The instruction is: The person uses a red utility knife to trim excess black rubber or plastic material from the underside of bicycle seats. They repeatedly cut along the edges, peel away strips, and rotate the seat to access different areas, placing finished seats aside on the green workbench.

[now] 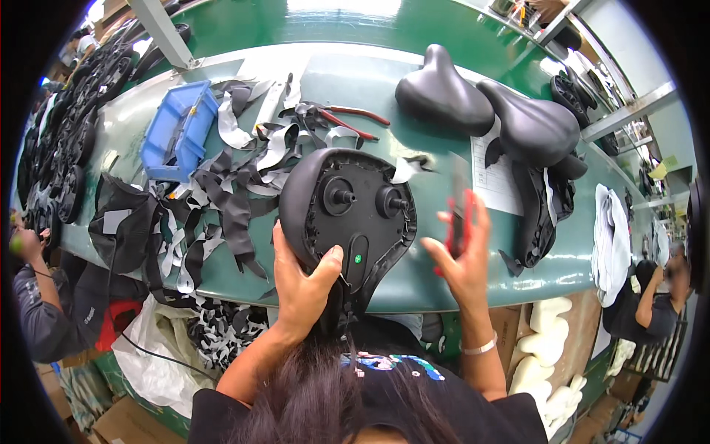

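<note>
An upside-down black bicycle saddle (358, 211) is held above the near table edge, its underside with two round posts facing up. My left hand (305, 285) grips its left side, thumb on the underside near a small green sticker. Just right of the saddle and apart from it, my right hand (469, 266) is closed around a red-handled cutting tool (458, 214). The tool's grey blade points away from me; motion blur hides its exact kind. A pale strip (409, 169) lies by the saddle's far right side.
Black and white offcuts (233, 200) cover the table's left side, beside a blue bin (180, 129) and red-handled pliers (355, 122). Two finished saddles (444, 92) sit at the far right over a paper sheet (494, 177). Other people (52, 296) are at both sides.
</note>
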`<action>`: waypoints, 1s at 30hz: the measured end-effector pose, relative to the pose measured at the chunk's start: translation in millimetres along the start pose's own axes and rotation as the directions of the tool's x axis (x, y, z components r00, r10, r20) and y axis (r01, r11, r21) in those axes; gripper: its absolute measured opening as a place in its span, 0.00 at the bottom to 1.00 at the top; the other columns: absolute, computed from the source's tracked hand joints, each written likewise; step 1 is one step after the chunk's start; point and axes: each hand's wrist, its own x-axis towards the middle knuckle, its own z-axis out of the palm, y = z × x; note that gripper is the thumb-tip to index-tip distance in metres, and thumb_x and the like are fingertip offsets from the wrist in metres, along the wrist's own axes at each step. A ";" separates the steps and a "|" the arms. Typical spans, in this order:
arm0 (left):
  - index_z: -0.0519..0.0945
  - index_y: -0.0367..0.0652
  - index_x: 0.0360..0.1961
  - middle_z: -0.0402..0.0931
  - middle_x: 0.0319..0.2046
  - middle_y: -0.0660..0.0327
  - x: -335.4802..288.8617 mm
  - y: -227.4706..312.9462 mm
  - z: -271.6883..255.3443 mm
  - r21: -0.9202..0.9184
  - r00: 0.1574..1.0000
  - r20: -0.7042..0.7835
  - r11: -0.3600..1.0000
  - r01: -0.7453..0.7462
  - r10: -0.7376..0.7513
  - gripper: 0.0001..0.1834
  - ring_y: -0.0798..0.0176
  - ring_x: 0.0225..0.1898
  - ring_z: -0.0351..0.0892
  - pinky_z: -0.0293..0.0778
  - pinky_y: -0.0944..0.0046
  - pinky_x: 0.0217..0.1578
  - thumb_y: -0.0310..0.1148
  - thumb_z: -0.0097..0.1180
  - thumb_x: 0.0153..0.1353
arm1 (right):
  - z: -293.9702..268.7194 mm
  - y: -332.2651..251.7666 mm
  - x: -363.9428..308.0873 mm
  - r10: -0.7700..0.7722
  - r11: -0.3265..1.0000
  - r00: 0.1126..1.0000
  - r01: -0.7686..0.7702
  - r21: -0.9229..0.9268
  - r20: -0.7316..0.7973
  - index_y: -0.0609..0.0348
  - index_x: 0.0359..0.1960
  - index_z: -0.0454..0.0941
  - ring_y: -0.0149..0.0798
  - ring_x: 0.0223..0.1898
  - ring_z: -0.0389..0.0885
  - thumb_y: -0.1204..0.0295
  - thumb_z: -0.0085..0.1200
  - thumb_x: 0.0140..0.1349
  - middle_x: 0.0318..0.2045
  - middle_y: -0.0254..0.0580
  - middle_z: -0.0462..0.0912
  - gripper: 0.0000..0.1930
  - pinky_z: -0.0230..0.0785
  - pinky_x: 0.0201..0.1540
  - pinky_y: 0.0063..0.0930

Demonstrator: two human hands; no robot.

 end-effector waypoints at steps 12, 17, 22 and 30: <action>0.76 0.41 0.37 0.76 0.34 0.60 131.1 36.9 -33.4 -0.313 0.919 0.190 0.866 0.391 -0.347 0.11 0.66 0.33 0.78 0.77 0.64 0.36 0.33 0.55 0.54 | 0.6 14.0 120.2 0.216 0.734 0.975 -0.194 0.651 0.047 0.57 0.63 0.63 0.42 0.44 0.80 0.74 0.56 0.59 0.46 0.45 0.73 0.29 0.77 0.39 0.28; 0.72 0.36 0.44 0.74 0.36 0.60 153.5 50.4 -3.0 -0.266 0.959 0.269 0.950 0.162 -0.088 0.17 0.66 0.38 0.76 0.76 0.65 0.40 0.29 0.53 0.52 | 4.4 12.8 139.8 0.163 0.668 0.970 -0.243 0.704 0.180 0.55 0.66 0.59 0.45 0.53 0.76 0.72 0.56 0.60 0.58 0.51 0.66 0.32 0.75 0.46 0.35; 0.66 0.32 0.58 0.71 0.51 0.53 127.9 42.2 -4.2 -0.036 0.892 0.429 0.984 0.174 -0.142 0.33 0.60 0.50 0.72 0.69 0.63 0.53 0.29 0.51 0.48 | 13.1 2.2 129.1 -0.009 0.633 0.939 -0.260 0.729 0.343 0.56 0.65 0.61 0.42 0.55 0.74 0.74 0.58 0.57 0.53 0.53 0.74 0.32 0.67 0.54 0.37; 0.69 0.32 0.56 0.75 0.45 0.54 93.7 31.4 -10.5 -0.076 0.754 0.596 0.916 0.395 -0.276 0.29 0.61 0.43 0.77 0.76 0.62 0.44 0.24 0.51 0.48 | -64.0 -21.4 75.5 0.064 0.142 0.994 -0.092 0.986 0.083 0.59 0.35 0.66 0.25 0.17 0.60 0.77 0.49 0.55 0.17 0.29 0.61 0.07 0.56 0.26 0.24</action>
